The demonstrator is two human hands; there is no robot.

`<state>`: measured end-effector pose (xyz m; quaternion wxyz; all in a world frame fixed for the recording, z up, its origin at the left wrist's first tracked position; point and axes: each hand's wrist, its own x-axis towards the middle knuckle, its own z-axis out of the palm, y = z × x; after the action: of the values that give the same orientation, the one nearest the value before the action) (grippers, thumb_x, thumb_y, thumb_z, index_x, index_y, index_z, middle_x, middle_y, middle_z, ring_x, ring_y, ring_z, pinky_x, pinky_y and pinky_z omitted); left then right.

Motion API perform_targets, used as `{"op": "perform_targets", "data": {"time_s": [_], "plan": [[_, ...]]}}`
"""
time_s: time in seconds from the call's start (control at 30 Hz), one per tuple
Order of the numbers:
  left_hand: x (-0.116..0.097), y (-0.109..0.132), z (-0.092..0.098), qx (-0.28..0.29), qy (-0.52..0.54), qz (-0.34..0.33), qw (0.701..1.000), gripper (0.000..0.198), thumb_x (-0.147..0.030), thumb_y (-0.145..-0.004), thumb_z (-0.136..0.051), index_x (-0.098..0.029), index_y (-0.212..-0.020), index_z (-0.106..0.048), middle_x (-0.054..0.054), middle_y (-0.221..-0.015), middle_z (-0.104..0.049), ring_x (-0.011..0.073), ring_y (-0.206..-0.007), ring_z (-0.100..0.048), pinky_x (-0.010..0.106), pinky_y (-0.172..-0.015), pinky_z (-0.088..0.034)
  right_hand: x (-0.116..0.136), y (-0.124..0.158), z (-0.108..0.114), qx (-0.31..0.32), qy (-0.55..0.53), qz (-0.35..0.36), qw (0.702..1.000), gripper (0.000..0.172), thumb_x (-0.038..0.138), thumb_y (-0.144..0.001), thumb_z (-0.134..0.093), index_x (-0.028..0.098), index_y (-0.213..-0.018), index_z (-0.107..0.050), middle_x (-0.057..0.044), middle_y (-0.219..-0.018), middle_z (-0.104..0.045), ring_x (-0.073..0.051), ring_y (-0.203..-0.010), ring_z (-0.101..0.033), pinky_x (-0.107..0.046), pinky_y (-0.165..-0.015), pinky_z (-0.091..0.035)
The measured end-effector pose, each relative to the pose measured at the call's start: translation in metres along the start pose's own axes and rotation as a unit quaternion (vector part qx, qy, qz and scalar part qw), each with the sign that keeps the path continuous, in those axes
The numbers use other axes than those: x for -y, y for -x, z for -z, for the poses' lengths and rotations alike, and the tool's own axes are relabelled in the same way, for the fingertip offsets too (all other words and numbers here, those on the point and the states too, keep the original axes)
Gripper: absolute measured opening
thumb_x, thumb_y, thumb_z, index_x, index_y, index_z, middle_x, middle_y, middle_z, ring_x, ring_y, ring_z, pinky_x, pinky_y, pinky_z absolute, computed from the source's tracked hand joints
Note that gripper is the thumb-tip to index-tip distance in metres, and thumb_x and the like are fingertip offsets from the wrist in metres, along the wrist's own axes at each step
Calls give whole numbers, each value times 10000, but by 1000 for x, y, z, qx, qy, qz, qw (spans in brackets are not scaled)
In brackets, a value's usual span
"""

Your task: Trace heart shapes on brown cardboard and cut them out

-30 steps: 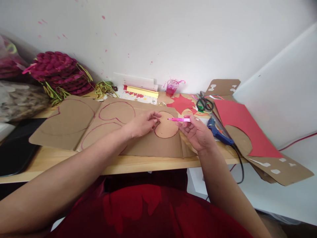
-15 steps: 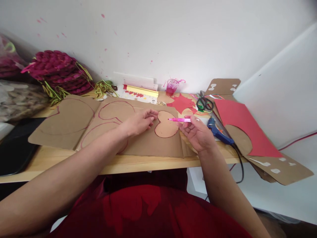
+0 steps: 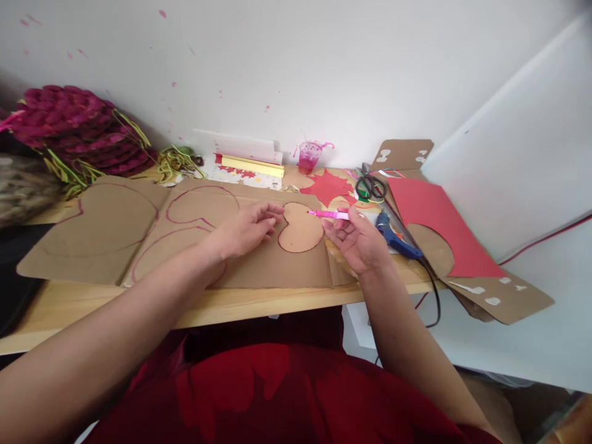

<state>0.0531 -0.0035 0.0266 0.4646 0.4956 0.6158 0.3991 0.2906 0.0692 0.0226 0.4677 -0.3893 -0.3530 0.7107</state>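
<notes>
My right hand (image 3: 358,242) pinches a pink and white marker (image 3: 329,214), its dark tip pointing left over a pale heart-shaped cutout (image 3: 301,231). That heart lies flat on a brown cardboard sheet (image 3: 259,268) and has a dark line around its edge. My left hand (image 3: 250,230) rests on the cardboard just left of the heart, fingers loosely bent and apart, with nothing in them. Several large curved heart outlines in purplish red are drawn on the cardboard to the left, partly covered by my left forearm.
A blue glue gun (image 3: 398,239), black scissors (image 3: 370,187) and red paper (image 3: 448,228) lie to the right. Behind stand a cup of pink liquid (image 3: 309,159), a red paper star (image 3: 327,188) and a yellow strip (image 3: 252,164). Magenta braided yarn (image 3: 78,129) is piled at left.
The view has turned slightly right, so everything sits further left in the picture. Both hands keep nearly the same pose, and the marker still hovers around the heart.
</notes>
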Motion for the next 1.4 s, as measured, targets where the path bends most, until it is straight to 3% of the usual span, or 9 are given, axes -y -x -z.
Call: {"op": "perform_targets", "data": {"time_s": [0.77, 1.13, 1.3, 1.4], "plan": [[1, 4, -4, 22, 14, 2, 1000, 354, -299, -879, -611, -191, -1214, -645, 96, -1211, -721, 222, -1117, -662, 373, -903, -532, 1, -6, -4, 9, -22, -9, 1000, 161, 343, -939, -709, 218, -838, -716, 23, -631, -649, -154, -760, -735, -354, -980, -608], [-17, 9, -11, 46, 5, 30, 998, 364, -302, -931, -561, -150, -1258, -610, 116, -1197, -682, 147, -805, -626, 291, -677, -516, 1, 2, -5, 26, -12, 4, 1000, 168, 361, -923, -751, 212, -852, -721, 36, -631, -652, -114, -666, -670, -336, -967, -610], [-15, 25, -15, 73, 5, 27, 997, 428, -344, -949, -553, -156, -1333, -586, 118, -1246, -667, 182, -951, -633, 283, -692, -516, 1, 11, 1, 23, 13, 2, 1000, 273, 423, -790, -864, 207, -895, -735, 33, -638, -656, -157, -762, -723, -289, -836, -614], [-13, 41, -15, 90, 18, 34, 995, 454, -385, -953, -561, -165, -1350, -576, 114, -1286, -654, 187, -990, -627, 279, -703, -518, -1, 21, 5, 35, 30, 8, 999, 307, 450, -754, -887, 210, -878, -739, 35, -645, -661, -140, -722, -699, -281, -822, -603]]}}
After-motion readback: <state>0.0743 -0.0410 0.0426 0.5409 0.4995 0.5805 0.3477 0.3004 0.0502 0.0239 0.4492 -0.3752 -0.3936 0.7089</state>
